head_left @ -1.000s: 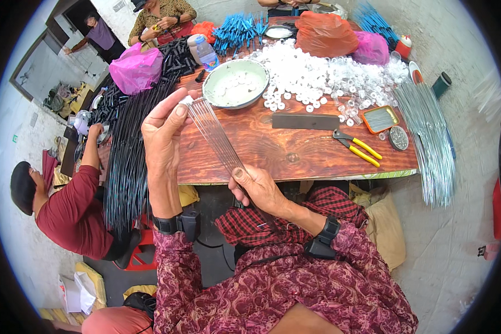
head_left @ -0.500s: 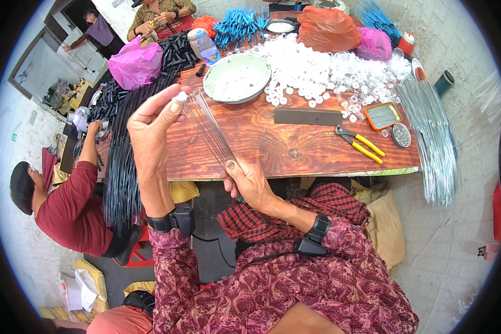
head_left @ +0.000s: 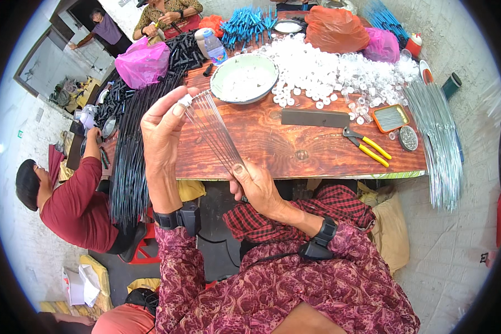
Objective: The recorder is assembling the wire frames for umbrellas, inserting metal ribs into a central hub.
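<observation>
A bundle of thin metal wires (head_left: 216, 131) slants over the near edge of the wooden table. My right hand (head_left: 257, 188) is closed on its lower end, the thumb pressed along the wires. At the upper end the wires fan apart in a row. There my left hand (head_left: 162, 125) pinches a small white plastic piece (head_left: 186, 101) between thumb and fingers, against the wire tips. Whether any wire sits inside the piece is too small to tell. Beyond the hands stands a pale green bowl (head_left: 226, 99) with white bits in it.
White plastic rings (head_left: 312, 72) lie heaped behind a dark flat bar (head_left: 315, 117) and yellow-handled pliers (head_left: 367, 146). An orange tray (head_left: 376, 123) holds pins. Long wires (head_left: 437, 150) overhang the right edge, dark rods (head_left: 129, 161) the left. A co-worker in maroon (head_left: 80, 209) sits at left.
The view has shifted slightly, so the scene sits further right. My left hand has come a little nearer the bowl, and the wires' upper ends look more spread. Both hands keep their hold.
</observation>
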The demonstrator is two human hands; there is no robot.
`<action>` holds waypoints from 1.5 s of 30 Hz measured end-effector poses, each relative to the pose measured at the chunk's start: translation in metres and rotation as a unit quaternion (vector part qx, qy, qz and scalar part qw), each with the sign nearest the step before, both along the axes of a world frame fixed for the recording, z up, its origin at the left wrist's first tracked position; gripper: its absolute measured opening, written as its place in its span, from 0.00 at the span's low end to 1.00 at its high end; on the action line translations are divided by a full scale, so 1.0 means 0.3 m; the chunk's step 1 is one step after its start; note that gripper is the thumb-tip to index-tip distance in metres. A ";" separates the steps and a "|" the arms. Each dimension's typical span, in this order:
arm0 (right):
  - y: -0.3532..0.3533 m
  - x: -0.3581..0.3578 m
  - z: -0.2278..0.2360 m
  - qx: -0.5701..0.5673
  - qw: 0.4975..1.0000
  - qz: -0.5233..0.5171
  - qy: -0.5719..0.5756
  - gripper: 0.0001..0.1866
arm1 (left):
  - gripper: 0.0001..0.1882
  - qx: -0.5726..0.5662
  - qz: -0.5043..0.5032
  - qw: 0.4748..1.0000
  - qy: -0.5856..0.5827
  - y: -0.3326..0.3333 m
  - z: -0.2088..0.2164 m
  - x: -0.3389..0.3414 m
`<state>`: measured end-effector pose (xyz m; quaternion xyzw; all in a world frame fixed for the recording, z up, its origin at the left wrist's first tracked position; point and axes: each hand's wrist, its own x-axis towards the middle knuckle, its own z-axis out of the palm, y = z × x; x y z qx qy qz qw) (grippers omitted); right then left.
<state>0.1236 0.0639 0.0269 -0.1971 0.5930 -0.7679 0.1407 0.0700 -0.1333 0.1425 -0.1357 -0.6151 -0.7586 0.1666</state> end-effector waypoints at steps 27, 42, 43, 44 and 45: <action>0.043 -0.038 0.064 0.005 0.989 -0.027 0.146 0.19 | 0.23 -0.074 -0.107 0.989 0.069 -0.090 0.157 -0.032; 0.067 -0.063 0.011 0.062 0.990 0.058 0.111 0.22 | 0.19 -0.028 -0.117 0.993 0.009 0.025 0.031 0.033; 0.071 -0.060 0.006 0.056 0.992 0.072 0.081 0.23 | 0.17 -0.022 -0.116 0.993 -0.010 0.027 0.032 0.037; 0.074 -0.055 0.004 0.053 0.994 0.085 0.046 0.23 | 0.16 -0.013 -0.117 0.993 -0.033 0.032 0.036 0.038; 0.075 -0.056 0.002 0.050 0.993 0.087 0.057 0.23 | 0.14 0.001 -0.133 0.991 -0.027 0.038 0.044 0.038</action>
